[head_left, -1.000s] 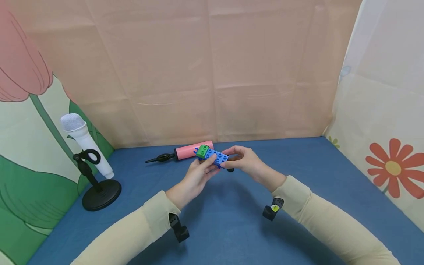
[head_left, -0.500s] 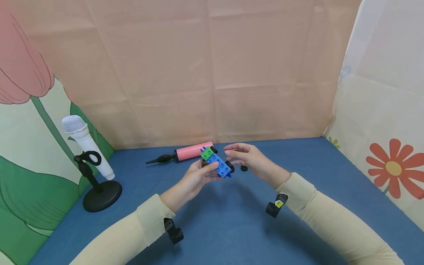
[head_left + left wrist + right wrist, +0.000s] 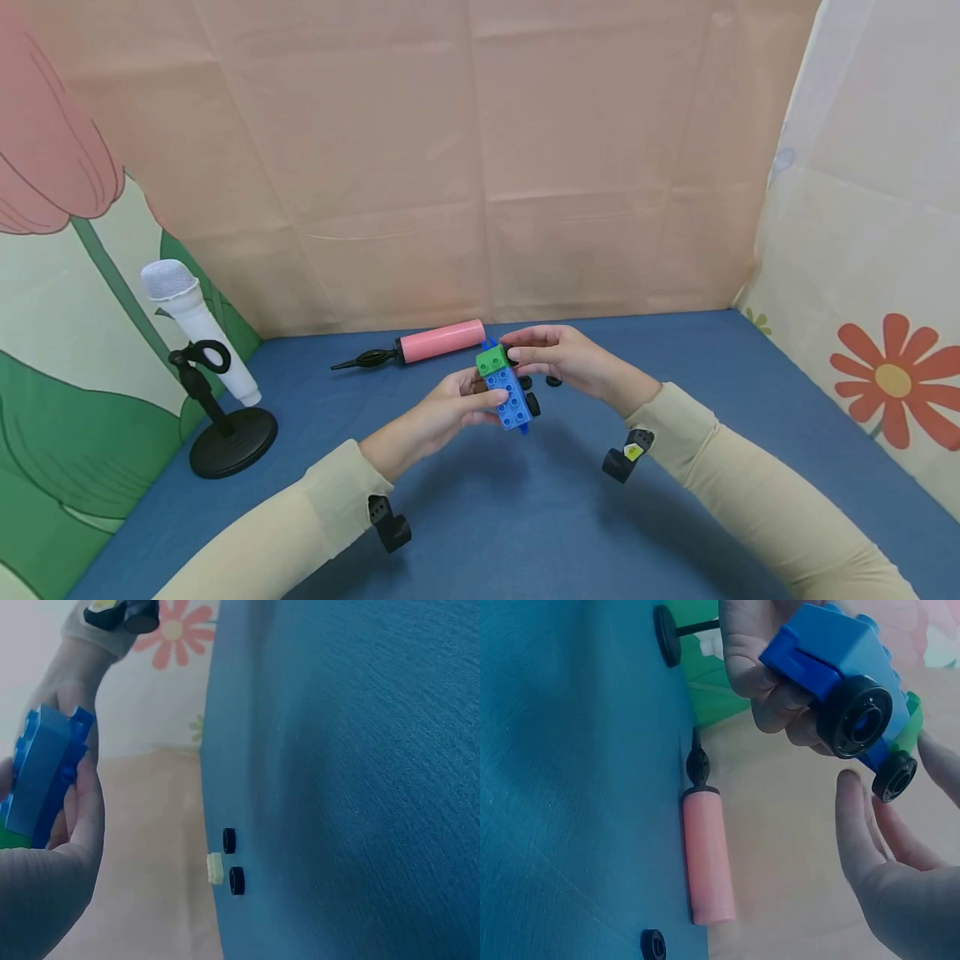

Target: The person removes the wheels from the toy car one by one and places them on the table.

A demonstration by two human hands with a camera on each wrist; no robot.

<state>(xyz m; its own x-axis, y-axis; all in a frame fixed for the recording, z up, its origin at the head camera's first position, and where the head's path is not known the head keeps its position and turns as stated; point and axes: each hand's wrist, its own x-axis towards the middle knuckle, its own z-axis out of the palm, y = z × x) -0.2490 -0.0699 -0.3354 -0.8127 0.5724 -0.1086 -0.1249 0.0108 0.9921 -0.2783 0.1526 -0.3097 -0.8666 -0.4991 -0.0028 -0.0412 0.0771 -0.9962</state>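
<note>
1. Head view: the left hand [image 3: 438, 414] grips the blue-and-green toy car [image 3: 513, 402] between thumb and fingers, above the bench [image 3: 495, 525].
2. Right hand [image 3: 562, 360], fingers parted, surrounds its smaller wheel [image 3: 887, 780]; contact is hard to judge.

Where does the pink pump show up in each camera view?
Head: pink pump just below and left of centre, lying sideways.
Left wrist: not in this picture.
Right wrist: pink pump left of centre, running up and down the picture.
Shared landmark: blue brick, near the head view's middle, at left in left wrist, upper right in right wrist.
</note>
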